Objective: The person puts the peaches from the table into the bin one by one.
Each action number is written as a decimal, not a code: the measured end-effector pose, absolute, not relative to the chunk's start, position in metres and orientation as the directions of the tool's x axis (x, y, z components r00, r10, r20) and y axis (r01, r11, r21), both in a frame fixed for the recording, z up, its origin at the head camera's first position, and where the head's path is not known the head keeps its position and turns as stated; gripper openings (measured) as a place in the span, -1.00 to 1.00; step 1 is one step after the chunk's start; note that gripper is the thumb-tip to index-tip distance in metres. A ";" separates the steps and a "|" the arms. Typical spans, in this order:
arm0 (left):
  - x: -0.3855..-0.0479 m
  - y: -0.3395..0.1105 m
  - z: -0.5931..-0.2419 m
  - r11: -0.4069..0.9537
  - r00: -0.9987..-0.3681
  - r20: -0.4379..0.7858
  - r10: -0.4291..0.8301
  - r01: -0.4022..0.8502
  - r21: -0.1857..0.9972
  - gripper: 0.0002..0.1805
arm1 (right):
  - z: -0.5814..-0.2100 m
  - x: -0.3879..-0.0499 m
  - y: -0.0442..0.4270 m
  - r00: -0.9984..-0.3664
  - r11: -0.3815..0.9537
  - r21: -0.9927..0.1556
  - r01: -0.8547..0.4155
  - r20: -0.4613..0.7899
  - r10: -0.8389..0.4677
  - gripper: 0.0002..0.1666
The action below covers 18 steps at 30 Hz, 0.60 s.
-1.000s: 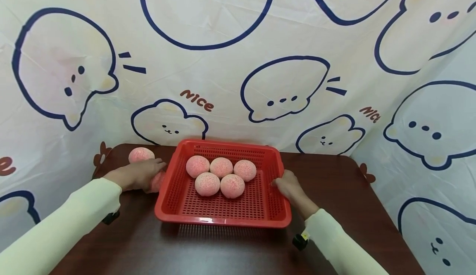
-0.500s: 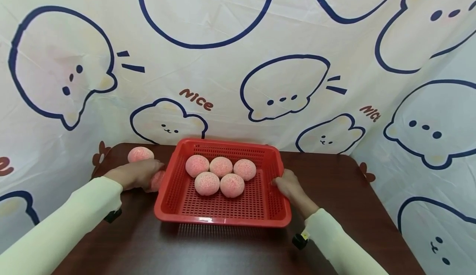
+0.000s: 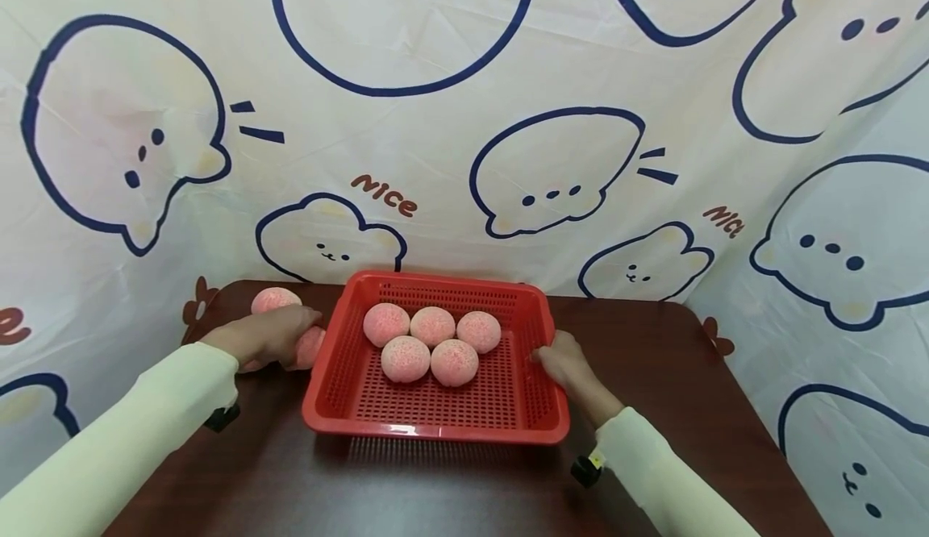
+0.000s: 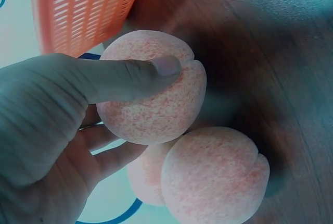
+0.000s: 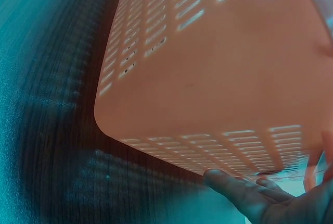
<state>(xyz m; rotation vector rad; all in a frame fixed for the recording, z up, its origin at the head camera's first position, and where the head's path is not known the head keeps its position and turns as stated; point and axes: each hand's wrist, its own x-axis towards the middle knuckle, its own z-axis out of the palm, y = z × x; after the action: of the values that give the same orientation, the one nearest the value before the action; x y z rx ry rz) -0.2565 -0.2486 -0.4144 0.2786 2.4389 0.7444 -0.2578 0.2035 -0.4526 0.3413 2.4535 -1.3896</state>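
My left hand [image 3: 264,337] pinches a pink speckled peach [image 3: 310,348] just left of the red basket. Its thumb lies across the peach [image 4: 151,117] in the left wrist view, with fingers behind it. Below the held one, another peach [image 4: 216,174] sits on the table, and a third is partly hidden behind it. Several peaches [image 3: 405,360] lie in two rows inside the perforated plastic basket [image 3: 435,430]. My right hand [image 3: 569,368] grips the basket's right rim. In the right wrist view, its fingers show low beside the basket wall [image 5: 218,88].
Beneath everything is a dark brown wooden table [image 3: 639,360]. A white cloth with blue cartoon outlines [image 3: 450,158] hangs close behind and on both sides. A loose peach [image 3: 276,299] stands near the table's back left corner.
My left hand has risen slightly with its peach. The basket, the peaches in it and my right hand have stayed in place.
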 end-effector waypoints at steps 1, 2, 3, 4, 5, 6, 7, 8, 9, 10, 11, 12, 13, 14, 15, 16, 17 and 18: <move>-0.257 -0.249 -0.413 0.837 -0.821 -0.447 0.356 0.067 0.544 -0.17 | -0.453 -0.258 0.203 -0.927 0.503 -0.792 0.346 -0.370 0.056 -0.47; -0.257 -0.249 -0.412 0.848 -0.824 -0.439 0.359 0.091 0.523 -0.14 | -0.452 -0.258 0.203 -0.928 0.503 -0.792 0.346 -0.369 0.056 -0.47; -0.258 -0.250 -0.411 0.858 -0.827 -0.424 0.369 0.128 0.497 -0.11 | -0.452 -0.257 0.203 -0.928 0.503 -0.793 0.345 -0.369 0.055 -0.47; -0.258 -0.250 -0.410 0.867 -0.829 -0.415 0.374 0.154 0.475 -0.11 | -0.452 -0.257 0.203 -0.927 0.503 -0.793 0.345 -0.370 0.054 -0.47; -0.259 -0.250 -0.409 0.875 -0.832 -0.406 0.378 0.178 0.450 -0.10 | -0.452 -0.257 0.203 -0.927 0.502 -0.792 0.347 -0.371 0.054 -0.48; -0.259 -0.250 -0.408 0.881 -0.835 -0.399 0.379 0.194 0.432 -0.11 | -0.452 -0.257 0.203 -0.927 0.502 -0.792 0.347 -0.372 0.053 -0.48; -0.259 -0.251 -0.407 0.883 -0.837 -0.394 0.380 0.201 0.425 -0.15 | -0.452 -0.257 0.204 -0.926 0.503 -0.791 0.349 -0.374 0.053 -0.48; -0.259 -0.250 -0.407 0.884 -0.839 -0.389 0.380 0.206 0.421 -0.18 | -0.452 -0.258 0.204 -0.925 0.502 -0.791 0.351 -0.376 0.054 -0.48; -0.260 -0.251 -0.405 0.884 -0.841 -0.383 0.382 0.212 0.417 -0.23 | -0.452 -0.258 0.204 -0.924 0.500 -0.791 0.353 -0.378 0.056 -0.49; -0.260 -0.250 -0.404 0.884 -0.843 -0.378 0.383 0.216 0.415 -0.27 | -0.453 -0.258 0.204 -0.925 0.501 -0.790 0.352 -0.377 0.054 -0.49; -0.260 -0.250 -0.403 0.885 -0.847 -0.372 0.381 0.218 0.410 -0.28 | -0.452 -0.258 0.204 -0.924 0.500 -0.790 0.354 -0.378 0.057 -0.49; -0.260 -0.250 -0.402 0.887 -0.851 -0.363 0.381 0.225 0.403 -0.31 | -0.452 -0.258 0.204 -0.923 0.499 -0.790 0.357 -0.379 0.059 -0.49; -0.260 -0.250 -0.401 0.890 -0.855 -0.354 0.379 0.232 0.393 -0.32 | -0.452 -0.258 0.204 -0.923 0.499 -0.789 0.359 -0.381 0.061 -0.49; -0.260 -0.250 -0.399 0.893 -0.860 -0.345 0.376 0.237 0.383 -0.33 | -0.452 -0.259 0.204 -0.924 0.502 -0.789 0.355 -0.379 0.058 -0.49; -0.260 -0.250 -0.398 0.894 -0.863 -0.339 0.375 0.240 0.377 -0.35 | -0.452 -0.258 0.204 -0.924 0.504 -0.788 0.354 -0.379 0.057 -0.49; -0.260 -0.250 -0.397 0.896 -0.867 -0.333 0.371 0.240 0.374 -0.36 | -0.451 -0.258 0.204 -0.924 0.507 -0.787 0.352 -0.378 0.056 -0.49; -0.259 -0.250 -0.395 0.898 -0.872 -0.325 0.366 0.240 0.368 -0.37 | -0.451 -0.258 0.204 -0.924 0.507 -0.786 0.353 -0.378 0.057 -0.49; -0.259 -0.250 -0.394 0.900 -0.876 -0.313 0.367 0.250 0.356 -0.39 | -0.451 -0.258 0.204 -0.925 0.509 -0.787 0.349 -0.376 0.053 -0.49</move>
<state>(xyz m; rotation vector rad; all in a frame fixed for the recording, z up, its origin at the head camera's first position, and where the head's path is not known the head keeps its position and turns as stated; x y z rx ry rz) -0.2594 -0.2502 -0.3936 0.4538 2.6872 0.4331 -0.2575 0.2038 -0.4512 0.3372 2.4510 -1.3795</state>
